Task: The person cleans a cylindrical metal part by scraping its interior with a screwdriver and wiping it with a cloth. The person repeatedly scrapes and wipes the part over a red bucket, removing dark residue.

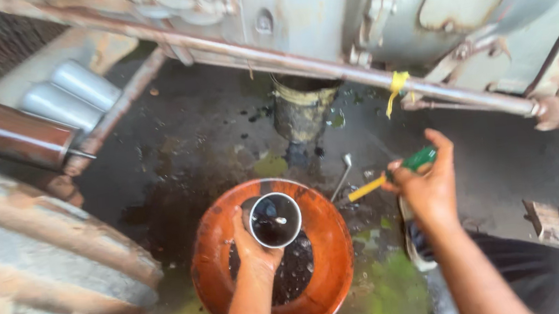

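Note:
My left hand [253, 252] grips a small round metal cup [275, 219] with dark liquid in it, held over an orange basin [328, 241]. The basin sits on the oily floor and holds black liquid. My right hand [426, 187] holds a tool with a green and yellow handle [397, 173], raised to the right of the basin. A metal wrench [343, 177] lies on the floor just behind the basin's rim.
A grey machine body [320, 10] with a rusty pipe [353, 71] spans the top. A dirty bucket [302, 110] stands under the pipe. Metal cylinders [63, 106] lie at left. Green liquid stains the dark floor [388, 290]. A worn step [37, 262] rises at left.

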